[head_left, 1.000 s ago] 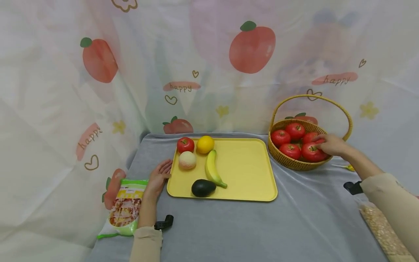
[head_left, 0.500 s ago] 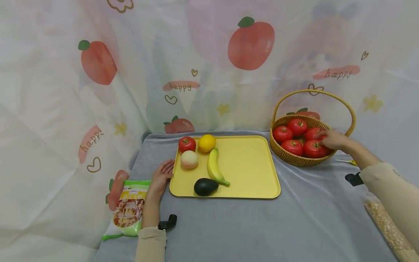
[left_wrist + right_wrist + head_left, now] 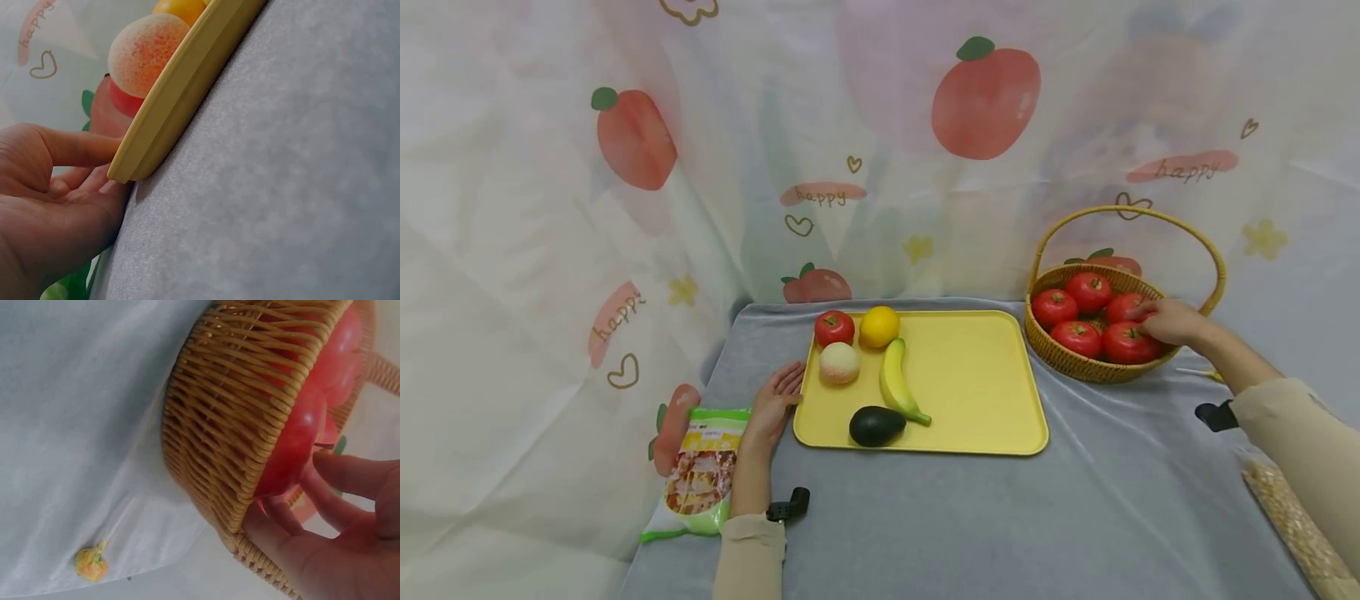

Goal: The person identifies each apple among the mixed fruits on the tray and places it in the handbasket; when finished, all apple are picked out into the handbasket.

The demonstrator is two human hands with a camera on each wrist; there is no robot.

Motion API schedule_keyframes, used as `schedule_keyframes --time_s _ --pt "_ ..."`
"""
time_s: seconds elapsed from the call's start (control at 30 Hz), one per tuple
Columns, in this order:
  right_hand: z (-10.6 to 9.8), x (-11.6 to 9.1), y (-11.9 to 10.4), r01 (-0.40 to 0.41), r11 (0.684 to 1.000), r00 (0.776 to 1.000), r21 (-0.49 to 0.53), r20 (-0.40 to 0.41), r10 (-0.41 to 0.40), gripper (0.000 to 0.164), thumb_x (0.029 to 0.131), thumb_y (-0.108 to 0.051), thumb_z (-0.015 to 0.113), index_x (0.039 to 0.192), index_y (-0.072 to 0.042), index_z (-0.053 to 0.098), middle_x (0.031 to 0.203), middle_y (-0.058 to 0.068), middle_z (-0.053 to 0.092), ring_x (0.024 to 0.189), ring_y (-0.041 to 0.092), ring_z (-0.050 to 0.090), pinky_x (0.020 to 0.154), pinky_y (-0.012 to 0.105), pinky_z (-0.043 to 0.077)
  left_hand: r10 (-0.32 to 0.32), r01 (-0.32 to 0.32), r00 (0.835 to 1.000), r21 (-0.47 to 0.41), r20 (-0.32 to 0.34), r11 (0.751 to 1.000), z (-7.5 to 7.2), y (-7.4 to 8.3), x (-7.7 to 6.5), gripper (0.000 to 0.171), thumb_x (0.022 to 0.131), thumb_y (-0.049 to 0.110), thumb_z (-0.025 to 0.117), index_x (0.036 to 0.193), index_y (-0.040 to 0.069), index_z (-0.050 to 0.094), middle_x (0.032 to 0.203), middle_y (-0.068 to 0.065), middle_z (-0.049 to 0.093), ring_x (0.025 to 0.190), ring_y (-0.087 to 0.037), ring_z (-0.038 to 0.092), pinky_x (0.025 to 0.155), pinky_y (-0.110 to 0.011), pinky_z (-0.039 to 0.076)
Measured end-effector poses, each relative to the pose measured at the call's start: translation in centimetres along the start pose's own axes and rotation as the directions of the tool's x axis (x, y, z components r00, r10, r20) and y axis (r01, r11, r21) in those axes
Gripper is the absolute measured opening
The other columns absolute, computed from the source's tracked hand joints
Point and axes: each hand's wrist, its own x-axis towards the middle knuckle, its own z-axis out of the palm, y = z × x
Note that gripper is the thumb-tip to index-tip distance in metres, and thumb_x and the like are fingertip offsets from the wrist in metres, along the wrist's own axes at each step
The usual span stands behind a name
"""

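My right hand reaches over the right rim of the wicker basket, which holds several red apples. In the right wrist view the thumb is at the stem of one apple and the other fingers bend round its side; it still sits in the basket. My left hand lies at the left edge of the yellow tray, its fingers extended and the thumb touching the rim. On the tray are a red apple, a lemon, a peach, a banana and an avocado.
A green-and-white food bag lies beside the left forearm. At the right, partly under the right sleeve, is a clear bag of pale grains. A small yellow flower on a stem lies near the basket. A printed curtain hangs behind.
The head view has shifted slightly. My right hand stays at the apple in the basket, its fingers a little lower against it. The left hand and the fruit on the tray keep their places.
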Motion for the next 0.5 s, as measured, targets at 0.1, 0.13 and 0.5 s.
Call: schedule_keyframes --time_s 0.1,0.13,0.5 --pt "-0.2 -0.4 -0.3 -0.011 1.000 0.999 0.011 -0.032 0.011 0.041 0.095 -0.008 0.057 0.124 0.021 0.059 0.123 0.046 0.055 0.108 0.051 0.054 0.081 0.037 0.048 0.001 -0.001 1.000 -0.008 -0.001 1.000 0.0 0.0 0.1 0.071 0.090 -0.027 0.043 0.158 -0.005 0.035 0.162 -0.025 0.037 0.152 -0.035 0.035 0.126 -0.044 0.029" --pt "-0.3 -0.5 -0.4 -0.015 1.000 0.999 0.017 -0.044 0.015 0.040 0.095 -0.008 0.057 0.123 0.021 0.060 0.121 0.045 0.057 0.106 0.049 0.054 0.078 0.035 0.047 0.000 0.000 1.000 -0.011 -0.002 1.000 0.0 0.0 0.1 0.071 0.090 -0.027 0.044 0.157 -0.005 0.035 0.162 -0.025 0.037 0.152 -0.035 0.035 0.126 -0.044 0.029" --pt "-1.8 -1.1 -3.7 -0.077 0.988 0.992 0.135 -0.087 0.090 0.045 0.105 -0.021 0.049 0.135 0.012 0.058 0.118 0.035 0.059 0.091 0.037 0.056 0.066 0.035 0.049 0.007 -0.007 1.000 -0.001 -0.006 1.000 -0.1 -0.2 0.4 0.071 0.089 -0.027 0.044 0.157 -0.005 0.036 0.162 -0.025 0.038 0.152 -0.034 0.036 0.125 -0.044 0.029"
